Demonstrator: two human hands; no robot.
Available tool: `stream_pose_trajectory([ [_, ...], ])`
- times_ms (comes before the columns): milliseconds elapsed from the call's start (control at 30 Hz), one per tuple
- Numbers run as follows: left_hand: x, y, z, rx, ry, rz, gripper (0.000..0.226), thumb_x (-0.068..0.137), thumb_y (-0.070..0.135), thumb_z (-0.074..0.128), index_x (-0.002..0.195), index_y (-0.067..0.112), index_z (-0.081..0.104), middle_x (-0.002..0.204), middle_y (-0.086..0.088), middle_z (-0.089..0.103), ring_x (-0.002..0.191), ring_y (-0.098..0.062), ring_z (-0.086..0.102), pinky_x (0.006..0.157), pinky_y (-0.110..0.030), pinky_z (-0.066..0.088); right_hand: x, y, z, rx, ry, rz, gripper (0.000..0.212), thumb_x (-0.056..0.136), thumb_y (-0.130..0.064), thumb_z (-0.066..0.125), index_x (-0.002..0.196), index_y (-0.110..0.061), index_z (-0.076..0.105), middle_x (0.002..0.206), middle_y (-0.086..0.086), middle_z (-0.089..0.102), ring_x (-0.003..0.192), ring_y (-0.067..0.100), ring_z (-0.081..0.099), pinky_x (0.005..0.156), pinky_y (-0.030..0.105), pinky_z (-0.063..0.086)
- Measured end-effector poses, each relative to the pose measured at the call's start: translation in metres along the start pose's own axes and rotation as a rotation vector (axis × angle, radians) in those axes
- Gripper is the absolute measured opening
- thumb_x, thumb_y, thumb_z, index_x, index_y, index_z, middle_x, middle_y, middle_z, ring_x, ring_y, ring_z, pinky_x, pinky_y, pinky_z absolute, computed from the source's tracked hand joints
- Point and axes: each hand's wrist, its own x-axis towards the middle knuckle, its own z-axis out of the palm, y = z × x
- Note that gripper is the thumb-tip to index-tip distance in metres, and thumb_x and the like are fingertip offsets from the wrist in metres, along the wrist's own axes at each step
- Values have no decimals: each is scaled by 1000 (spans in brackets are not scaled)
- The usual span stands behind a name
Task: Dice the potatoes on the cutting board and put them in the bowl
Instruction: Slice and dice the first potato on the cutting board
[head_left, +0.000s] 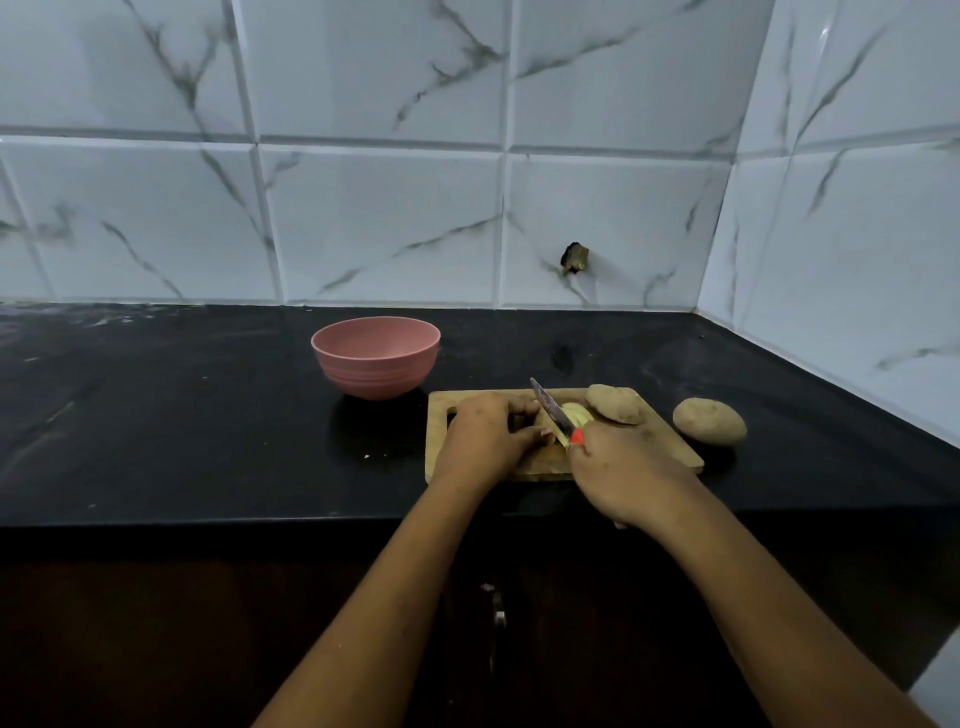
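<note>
Three potatoes, one knife, one board, one bowl. On the rectangular wooden board (670, 447), the cut potato (574, 414) shows pale yellow slices. The left hand (485, 439) curls its fingers over it from nine o'clock. The right hand (623, 473) grips the knife (550, 410) by its red handle. A second potato (615, 404), brown and oval, lies at the board's one o'clock. A third potato (710, 421) sits off it at three o'clock on the black counter (182, 415). The round, ribbed pink bowl (376, 358) stands at ten o'clock.

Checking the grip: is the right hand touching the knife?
Touching. The head view shows the right hand gripping the knife by its red handle.
</note>
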Motion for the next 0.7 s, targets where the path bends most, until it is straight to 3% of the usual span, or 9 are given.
stream_pose_trajectory([
  [100,1,-1,0,32,-16,-6,25,82,24,73,107,21,73,99,0,72,94,-14,63,90,-40,49,-2,-6,3,-49,0,31,25,101,-22,33,110,-12,54,92,5,57,89,24,62,76,37,51],
  [267,4,-3,2,49,-36,-45,33,83,25,73,115,20,69,113,1,69,107,-12,60,97,-34,47,-1,-10,1,-166,-8,64,20,99,-18,39,113,-13,53,84,0,52,85,20,58,73,34,48],
  [367,5,-4,2,39,-30,-60,29,82,23,73,111,18,71,111,1,70,105,-12,61,97,-34,47,1,-9,-3,-118,-53,51,18,100,-18,35,108,-13,51,84,5,58,74,21,63,73,38,54],
  [467,6,-4,2,62,-10,-48,23,81,22,74,104,18,73,106,1,71,102,-13,61,95,-35,47,0,-13,-2,-155,-70,40,17,101,-18,36,109,-14,50,84,4,57,75,20,64,74,38,55],
  [633,6,-6,3,109,-15,-48,19,83,25,71,102,21,74,103,3,72,99,-11,62,92,-31,48,-1,-24,8,-267,-1,73,29,98,-20,45,126,-15,46,111,6,60,94,24,57,70,34,41],
  [700,6,-6,3,90,0,-43,20,82,26,72,101,20,74,99,3,72,97,-11,64,91,-31,49,-2,-24,13,-252,50,69,27,98,-19,43,124,-15,46,106,5,61,87,23,53,68,34,39],
])
